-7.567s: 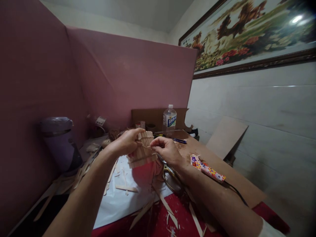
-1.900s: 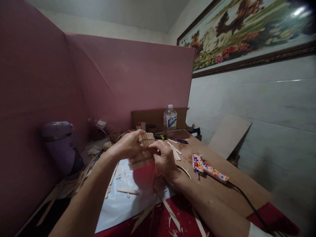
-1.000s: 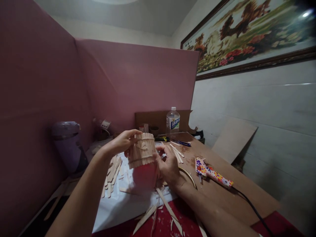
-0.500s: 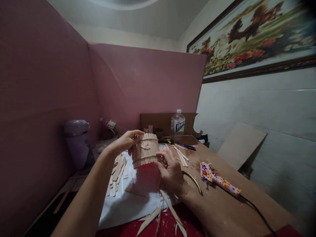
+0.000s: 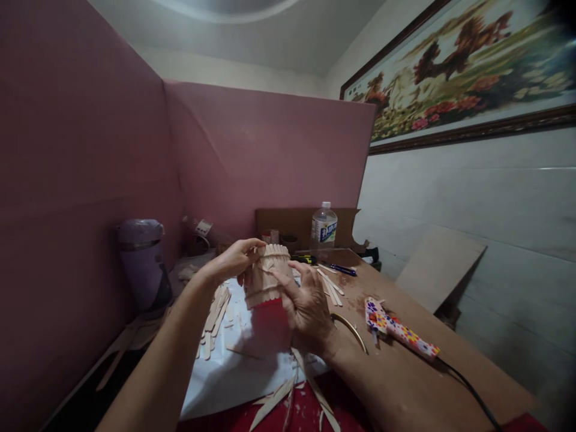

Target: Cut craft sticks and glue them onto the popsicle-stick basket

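A small barrel-shaped cup made of craft sticks [image 5: 266, 282] is held tilted above the table, with raised bands round its two ends and small leaf-like wood pieces on its front. My left hand [image 5: 240, 258] grips its left side and upper rim, the fingers partly hidden behind it. My right hand [image 5: 308, 303] is closed on the right side, thumb against the front by the small pieces and fingers along the edge. Below the cup, a pinkish-red patch shows on the white paper [image 5: 211, 384]. Cut stick pieces [image 5: 274, 402] lie near my body.
Left of the cup lies a pile of craft sticks [image 5: 216, 315]. To the right are more sticks [image 5: 330, 288], a flower-patterned glue gun [image 5: 398, 329] with a black cord, and a blue pen-like tool [image 5: 344, 269]. Behind stand a clear bottle [image 5: 324, 231] and a lilac flask [image 5: 143, 261].
My right hand has moved up, its thumb shifting from the lower rim to the cup's front. My left hand keeps its hold, and the cup has barely moved.
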Demonstrator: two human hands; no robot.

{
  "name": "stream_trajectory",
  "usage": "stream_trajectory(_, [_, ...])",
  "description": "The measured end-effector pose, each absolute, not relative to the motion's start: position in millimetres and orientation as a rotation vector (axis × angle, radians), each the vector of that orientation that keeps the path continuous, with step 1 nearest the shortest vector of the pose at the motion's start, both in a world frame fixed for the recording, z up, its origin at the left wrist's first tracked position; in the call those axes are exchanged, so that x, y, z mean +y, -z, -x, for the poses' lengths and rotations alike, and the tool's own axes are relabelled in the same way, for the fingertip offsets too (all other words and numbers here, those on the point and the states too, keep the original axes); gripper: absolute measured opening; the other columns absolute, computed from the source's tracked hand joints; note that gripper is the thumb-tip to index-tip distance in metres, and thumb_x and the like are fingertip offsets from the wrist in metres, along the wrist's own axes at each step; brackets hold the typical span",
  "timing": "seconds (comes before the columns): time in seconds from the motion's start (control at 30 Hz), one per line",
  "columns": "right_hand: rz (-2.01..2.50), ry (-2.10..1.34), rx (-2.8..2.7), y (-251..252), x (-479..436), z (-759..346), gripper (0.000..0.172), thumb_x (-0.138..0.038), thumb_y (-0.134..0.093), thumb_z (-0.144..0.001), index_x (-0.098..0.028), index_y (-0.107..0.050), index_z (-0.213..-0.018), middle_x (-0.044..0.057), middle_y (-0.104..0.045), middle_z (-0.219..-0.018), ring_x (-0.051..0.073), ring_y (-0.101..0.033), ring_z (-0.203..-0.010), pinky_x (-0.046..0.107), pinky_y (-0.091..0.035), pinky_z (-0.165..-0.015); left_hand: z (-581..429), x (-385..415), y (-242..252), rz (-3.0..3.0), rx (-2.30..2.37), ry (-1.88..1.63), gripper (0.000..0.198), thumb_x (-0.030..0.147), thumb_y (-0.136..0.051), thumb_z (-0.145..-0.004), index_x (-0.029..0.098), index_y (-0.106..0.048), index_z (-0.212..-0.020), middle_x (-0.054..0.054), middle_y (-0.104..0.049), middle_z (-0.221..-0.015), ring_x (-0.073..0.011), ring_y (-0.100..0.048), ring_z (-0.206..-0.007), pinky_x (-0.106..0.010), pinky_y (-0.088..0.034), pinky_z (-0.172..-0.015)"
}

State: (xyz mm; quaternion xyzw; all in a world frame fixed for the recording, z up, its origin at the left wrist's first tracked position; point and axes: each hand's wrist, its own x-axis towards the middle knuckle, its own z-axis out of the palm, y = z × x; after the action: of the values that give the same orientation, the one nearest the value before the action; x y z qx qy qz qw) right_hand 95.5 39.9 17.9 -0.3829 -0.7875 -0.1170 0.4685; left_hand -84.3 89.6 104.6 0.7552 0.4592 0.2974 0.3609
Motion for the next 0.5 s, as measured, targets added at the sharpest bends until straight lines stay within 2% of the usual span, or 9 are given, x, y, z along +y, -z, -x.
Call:
stream_trajectory(0.2, [0.979,0.392,-1.948,-18,41,-94,0.042,-0.020,-0.046,-0.084,-0.028,-0.050,-0.125,0.009,-0.035,-0.130,0.030,-0.032,-0.118,0.051,-0.030,-0.097,74,84,-109,-1.978,1.181,-0.775,0.030,0.022,-0.042,-0.085,0.011,-0.047,-0.112,0.006,-0.046,-0.041,-0.0093,-0.046,-0.029,-0.017,-0.036,-0.031])
stream_trajectory(0.5, [1.013,0.353,-1.912,-20,39,-95,0.038,-0.021,-0.041,-0.087,-0.027,-0.051,-0.124,0.009,-0.036,-0.128,0.027,-0.034,-0.117,0.049,-0.031,-0.098,72,82,-110,-1.958,1.218,-0.754,0.033,0.016,-0.041,-0.085,0.010,-0.045,-0.117,0.007,-0.046,-0.039,-0.0092,-0.046,-0.028,-0.016,-0.034,-0.030])
